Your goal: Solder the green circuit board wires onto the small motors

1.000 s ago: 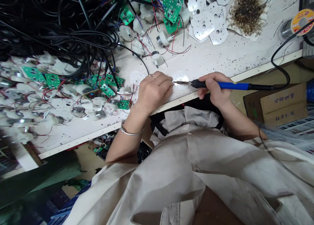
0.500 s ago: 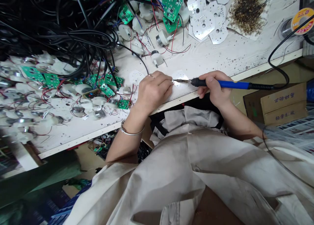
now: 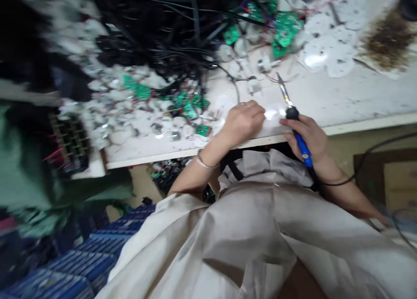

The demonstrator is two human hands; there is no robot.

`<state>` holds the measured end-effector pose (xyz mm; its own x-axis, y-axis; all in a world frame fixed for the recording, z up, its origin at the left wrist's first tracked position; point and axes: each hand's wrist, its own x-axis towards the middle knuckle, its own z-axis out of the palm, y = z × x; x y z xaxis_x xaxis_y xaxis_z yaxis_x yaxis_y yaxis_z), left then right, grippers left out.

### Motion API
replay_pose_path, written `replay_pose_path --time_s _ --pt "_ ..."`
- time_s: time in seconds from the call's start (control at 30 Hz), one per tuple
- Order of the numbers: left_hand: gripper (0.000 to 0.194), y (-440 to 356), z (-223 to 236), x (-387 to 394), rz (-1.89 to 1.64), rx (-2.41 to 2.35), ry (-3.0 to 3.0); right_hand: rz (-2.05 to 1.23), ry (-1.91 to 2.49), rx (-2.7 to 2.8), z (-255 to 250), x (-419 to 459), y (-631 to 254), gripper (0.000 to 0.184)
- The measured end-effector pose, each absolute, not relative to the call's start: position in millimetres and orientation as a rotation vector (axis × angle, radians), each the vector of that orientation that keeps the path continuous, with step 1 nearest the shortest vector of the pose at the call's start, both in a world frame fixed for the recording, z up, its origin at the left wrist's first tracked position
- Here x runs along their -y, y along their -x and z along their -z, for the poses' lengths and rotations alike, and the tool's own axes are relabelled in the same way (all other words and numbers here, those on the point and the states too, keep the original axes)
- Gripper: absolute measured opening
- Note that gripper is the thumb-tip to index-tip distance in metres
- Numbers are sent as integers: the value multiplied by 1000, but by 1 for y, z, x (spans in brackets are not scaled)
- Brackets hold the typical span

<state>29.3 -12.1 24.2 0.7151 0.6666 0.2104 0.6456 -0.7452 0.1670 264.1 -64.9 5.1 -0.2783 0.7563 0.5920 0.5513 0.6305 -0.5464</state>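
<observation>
My left hand (image 3: 243, 124) is closed over the bench top, its fingertips pinched together. A thin black cable (image 3: 236, 87) runs into it from the back; its end is hidden by the fingers. Just right of those fingertips lies a shiny white circuit board (image 3: 271, 114), partly blurred by glare. My right hand (image 3: 312, 136) is wrapped around the blue handle of a soldering iron (image 3: 292, 113). Its metal tip points up toward the back of the bench, apart from the board and my left hand.
Black cables (image 3: 176, 34) are heaped at the back. Small white motors with wires (image 3: 252, 86) and green circuit boards (image 3: 286, 27) lie around them. White boards (image 3: 340, 51) are stacked back right, beside a brown, crumbly pile (image 3: 387, 40). The bench's front edge (image 3: 355, 126) runs before me.
The soldering iron has swung from pointing left at my left fingertips to pointing up and away from them. The camera view has turned left, so the bench appears shifted right.
</observation>
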Motion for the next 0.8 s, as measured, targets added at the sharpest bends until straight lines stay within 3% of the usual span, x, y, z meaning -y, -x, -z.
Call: replay_pose_path --time_s 0.2,0.33,0.4,0.47,0.6,0.7,0.8 --pt "29 -34 -23 18 -307 -1136 -2890 -153 1059 2117 4 64 -266 34" --pt "17 -2 -40 31 -584 -1176 -2727 -112 1072 2158 3 67 -263 31" --pt "15 40 -53 36 -828 -1361 -2563 -117 1071 2146 3 68 -262 31" --pt "16 95 -63 37 -968 -1878 -2304 -99 1050 2138 3 67 -261 29" --pt "14 195 -67 31 -655 -2673 -1775 -33 1023 2131 2 65 -260 28" --pt "18 229 -61 25 -391 -2649 -1753 -17 1013 2119 1 63 -259 27" --pt "23 231 -59 20 -456 -2538 -1853 -13 1009 2113 0 63 -257 26"
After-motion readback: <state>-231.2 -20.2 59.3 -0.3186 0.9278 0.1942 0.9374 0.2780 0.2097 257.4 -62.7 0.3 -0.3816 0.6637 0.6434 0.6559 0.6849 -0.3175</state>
